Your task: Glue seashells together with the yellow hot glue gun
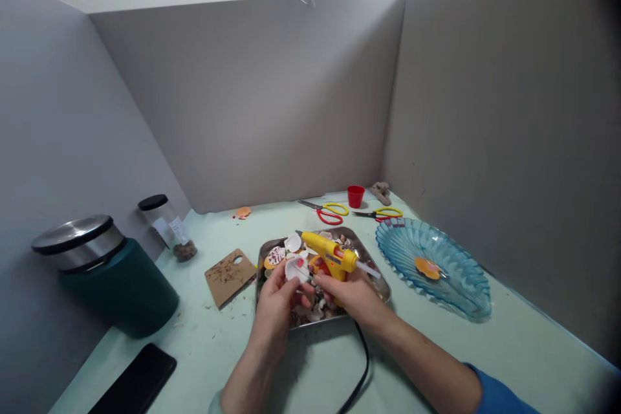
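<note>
My left hand (277, 301) pinches a white, shell-like disc (296, 268) with a small red spot on it. My right hand (356, 294) is wrapped round a yellow hot glue gun (330, 252), its nozzle pointing up and left and a clear glue stick jutting from the back. The right fingertips come close to the disc's edge; whether they touch it I cannot tell. Both hands are over a metal tray (383, 284) filled with shell pieces and other small bits. A white round piece (292, 243) and a speckled disc (275, 257) lie in it.
Left are a teal flask (121, 288), a phone (136, 380), a jar (169, 229) and a brown card (229, 277). Scissors (330, 210), more scissors (383, 213) and a red cup (356, 196) lie behind. A blue glass dish (460, 259) stands right. A black cord (365, 362) runs frontward.
</note>
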`<state>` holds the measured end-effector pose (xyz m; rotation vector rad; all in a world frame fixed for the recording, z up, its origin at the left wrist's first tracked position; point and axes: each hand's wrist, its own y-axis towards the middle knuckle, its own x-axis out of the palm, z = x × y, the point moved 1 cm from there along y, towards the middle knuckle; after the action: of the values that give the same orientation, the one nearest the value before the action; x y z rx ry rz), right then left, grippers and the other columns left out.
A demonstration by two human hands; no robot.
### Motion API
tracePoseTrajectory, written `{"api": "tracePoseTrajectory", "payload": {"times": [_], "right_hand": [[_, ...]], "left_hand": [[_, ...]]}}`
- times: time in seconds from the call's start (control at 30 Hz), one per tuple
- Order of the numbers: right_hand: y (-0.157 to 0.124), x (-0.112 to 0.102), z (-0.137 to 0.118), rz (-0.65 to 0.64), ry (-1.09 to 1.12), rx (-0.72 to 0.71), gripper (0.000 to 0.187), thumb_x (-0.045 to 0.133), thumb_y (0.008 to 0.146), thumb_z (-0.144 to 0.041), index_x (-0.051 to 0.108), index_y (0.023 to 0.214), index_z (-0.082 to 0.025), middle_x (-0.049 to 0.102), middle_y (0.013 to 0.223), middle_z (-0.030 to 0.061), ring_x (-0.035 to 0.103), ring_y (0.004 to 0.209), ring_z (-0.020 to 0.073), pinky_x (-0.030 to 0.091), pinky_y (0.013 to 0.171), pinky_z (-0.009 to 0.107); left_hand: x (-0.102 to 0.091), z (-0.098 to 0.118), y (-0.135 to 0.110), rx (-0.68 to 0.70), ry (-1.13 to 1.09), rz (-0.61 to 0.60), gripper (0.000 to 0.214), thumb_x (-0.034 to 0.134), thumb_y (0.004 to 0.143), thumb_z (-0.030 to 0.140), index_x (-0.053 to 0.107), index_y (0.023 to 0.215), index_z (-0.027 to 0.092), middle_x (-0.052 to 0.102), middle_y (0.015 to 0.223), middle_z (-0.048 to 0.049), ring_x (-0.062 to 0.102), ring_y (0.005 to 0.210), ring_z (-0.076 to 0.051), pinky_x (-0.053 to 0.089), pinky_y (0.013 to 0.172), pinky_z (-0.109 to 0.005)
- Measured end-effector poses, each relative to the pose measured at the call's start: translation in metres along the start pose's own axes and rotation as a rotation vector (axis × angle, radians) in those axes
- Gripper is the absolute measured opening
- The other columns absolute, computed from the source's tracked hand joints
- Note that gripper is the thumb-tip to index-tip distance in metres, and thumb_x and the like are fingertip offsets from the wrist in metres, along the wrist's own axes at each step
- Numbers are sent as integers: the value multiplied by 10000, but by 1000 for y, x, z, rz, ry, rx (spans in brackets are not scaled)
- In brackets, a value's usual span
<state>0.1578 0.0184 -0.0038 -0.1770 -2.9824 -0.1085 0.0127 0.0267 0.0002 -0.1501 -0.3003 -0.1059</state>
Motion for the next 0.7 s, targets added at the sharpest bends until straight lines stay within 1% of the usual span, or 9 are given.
{"api": "tracePoseTrajectory", "payload": {"times": [0.03,0.1,0.17,0.23,0.33,0.4,0.47,0.6,0.7], "right_hand": [[0,0,0,-29,-10,25,129,739,653,-246,671,757,-211,605,598,-31,516,493,128,416,476,250],[0,0,0,-71,-26,57,124,719,683,-265,657,778,-214,597,609,-34,513,508,126,410,489,248],[0,0,2,-107,-44,73,114,702,711,-288,639,770,-214,580,594,-36,504,501,126,397,485,250],[0,-1,5,-126,-73,65,115,694,730,-305,627,747,-213,569,581,-36,501,501,128,394,489,253],[0,-1,8,-99,-112,33,143,707,739,-335,643,774,-211,560,573,-36,507,519,131,397,497,250],[0,-2,7,-69,-93,55,221,717,741,-384,661,864,-209,577,598,-34,505,506,125,393,477,243],[-1,-5,3,-76,-55,95,307,721,740,-445,660,916,-201,605,632,-26,490,468,108,387,449,235],[-3,-11,-9,-237,-68,127,330,713,762,-494,651,865,-186,588,564,-32,481,428,89,410,456,224],[-2,-15,-11,-287,-144,118,301,709,777,-476,661,855,-190,562,519,-39,499,438,99,403,459,219]], "left_hand": [[1,0,-1,7,-12,-20,517,767,618,337,599,1066,138,667,705,-10,584,558,-121,453,490,-207],[3,1,-3,17,-10,-60,452,776,640,357,609,1001,144,664,714,-14,589,570,-125,452,470,-204],[5,2,-4,10,27,-84,432,775,665,428,606,943,144,639,639,-2,557,506,-113,422,424,-195],[7,2,-5,-12,75,-80,457,769,666,494,596,905,145,596,531,22,487,403,-88,371,377,-183],[7,3,-5,-38,92,-52,515,772,641,544,587,908,145,569,454,37,422,320,-68,329,350,-176],[5,3,-4,-36,50,-30,541,789,617,542,589,919,139,589,466,28,442,321,-73,338,356,-176],[4,4,-4,-29,-8,-5,547,808,603,515,599,928,127,609,488,16,479,342,-81,364,379,-178],[0,7,-3,-15,-92,34,527,821,615,451,601,956,114,674,577,-23,576,422,-103,439,457,-189],[-1,9,-3,23,-140,52,539,840,589,439,559,933,135,687,600,-24,599,447,-116,481,477,-209]]}}
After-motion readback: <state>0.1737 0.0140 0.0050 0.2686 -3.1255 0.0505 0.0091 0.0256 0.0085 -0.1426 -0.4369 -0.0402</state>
